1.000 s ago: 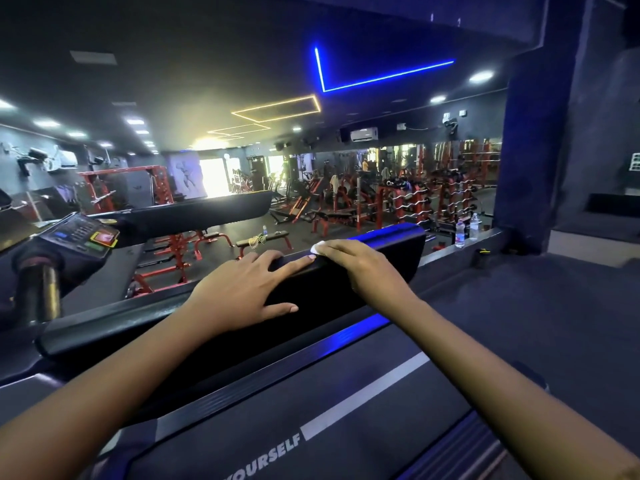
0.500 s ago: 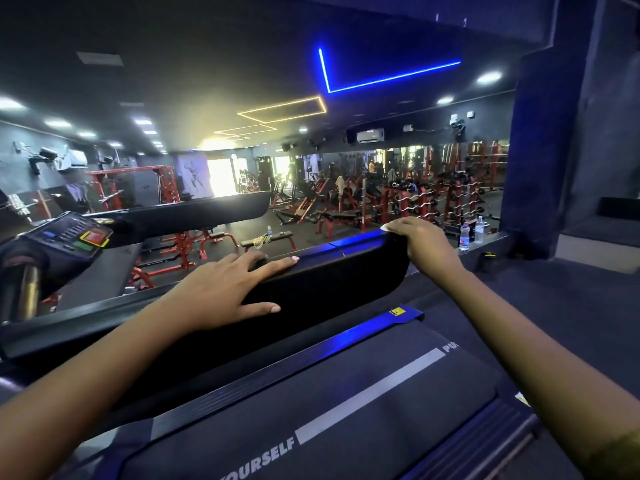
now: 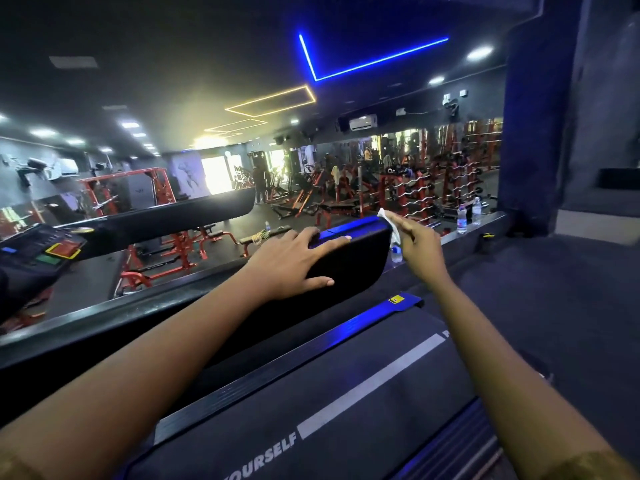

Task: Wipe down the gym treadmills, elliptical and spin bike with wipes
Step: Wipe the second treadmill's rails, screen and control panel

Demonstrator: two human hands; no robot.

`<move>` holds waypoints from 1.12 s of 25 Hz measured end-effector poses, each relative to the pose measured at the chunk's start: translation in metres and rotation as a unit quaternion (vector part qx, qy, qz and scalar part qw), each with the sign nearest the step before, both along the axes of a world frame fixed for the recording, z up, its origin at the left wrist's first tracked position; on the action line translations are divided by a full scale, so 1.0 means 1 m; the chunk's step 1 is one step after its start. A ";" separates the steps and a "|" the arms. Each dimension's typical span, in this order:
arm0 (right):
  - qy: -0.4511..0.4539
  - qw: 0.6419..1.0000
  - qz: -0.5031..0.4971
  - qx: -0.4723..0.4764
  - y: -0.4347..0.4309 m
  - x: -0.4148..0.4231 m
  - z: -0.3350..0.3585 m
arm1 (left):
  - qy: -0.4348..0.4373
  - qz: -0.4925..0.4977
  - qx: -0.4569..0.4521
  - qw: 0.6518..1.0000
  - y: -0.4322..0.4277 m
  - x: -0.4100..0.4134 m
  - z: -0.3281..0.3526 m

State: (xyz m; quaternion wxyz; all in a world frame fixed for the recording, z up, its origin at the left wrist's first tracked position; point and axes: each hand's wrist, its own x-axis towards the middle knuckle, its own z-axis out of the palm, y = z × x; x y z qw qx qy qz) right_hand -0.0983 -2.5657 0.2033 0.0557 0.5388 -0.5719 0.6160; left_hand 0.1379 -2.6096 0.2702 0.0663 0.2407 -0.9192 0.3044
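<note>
Left hand (image 3: 298, 261) lies flat, fingers spread wide, on top of the treadmill's black front hood (image 3: 349, 261) — palm down, holding nothing. Right hand (image 3: 417, 245) pinches a white wipe (image 3: 388, 220) at the hood's right end; the wipe sits at the top right corner of the hood, and I cannot tell if it touches. Treadmill belt (image 3: 346, 403) runs below both forearms, with a grey stripe and "YOURSELF" printed on it. Another treadmill's console (image 3: 38, 251) sits at far left. Two water bottles (image 3: 462, 220) stand on the ledge (image 3: 464, 233) past the right hand — in front of a mirror reflecting red weight racks.
</note>
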 end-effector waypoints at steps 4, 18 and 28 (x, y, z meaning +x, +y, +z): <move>-0.271 0.962 0.038 -0.001 -0.011 0.027 -0.033 | 0.012 -0.002 -0.007 1.000 -0.004 -0.005 -0.004; -0.324 0.942 0.050 -0.076 -0.009 0.034 -0.013 | 0.023 0.000 -0.009 1.000 0.004 -0.004 -0.003; -0.467 0.882 0.060 0.020 -0.002 0.075 -0.074 | 0.016 0.018 0.001 1.000 0.001 -0.004 -0.006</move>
